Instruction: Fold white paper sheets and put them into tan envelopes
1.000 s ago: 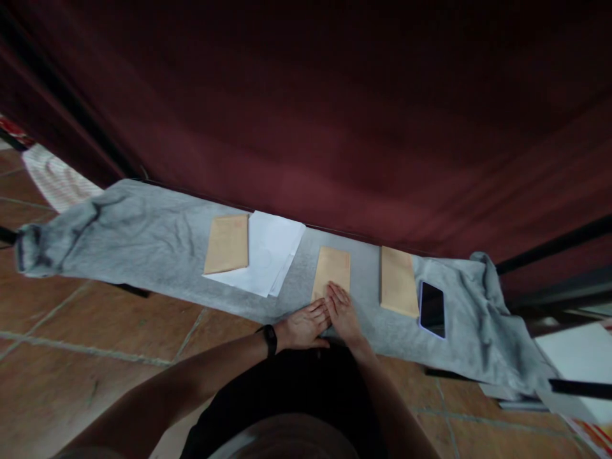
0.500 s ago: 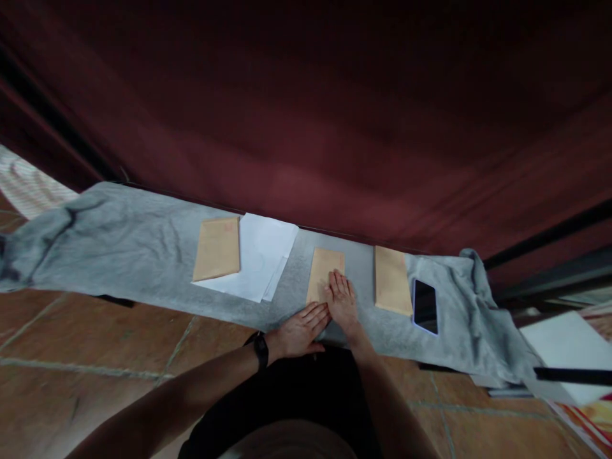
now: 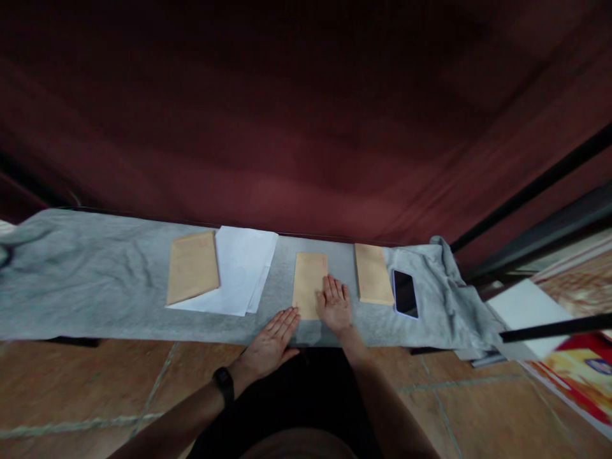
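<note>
1. Middle envelope (image 3: 308, 277) is lying flat on the grey cloth (image 3: 124, 312), between the white sheets (image 3: 243, 268) and the right-hand envelope (image 3: 375, 274), apart from both.
2. Its long axis is running away from the person, roughly square to the cloth's near edge.
3. Right hand (image 3: 335, 307) is sitting nearer: lying along the envelope's right edge near the close end, thumb side overlapping the paper. Envelope is extending left and forward of it.
4. Left hand (image 3: 272, 341) is reaching in from the near left, fingertips at the close left corner; whether they're actually pressing, can't tell.
5. Both hands are staying flat, fingers straight and close together, gripping nothing.
6. Phone (image 3: 405, 294) is lying past the right-hand envelope, clear of both hands.
</note>
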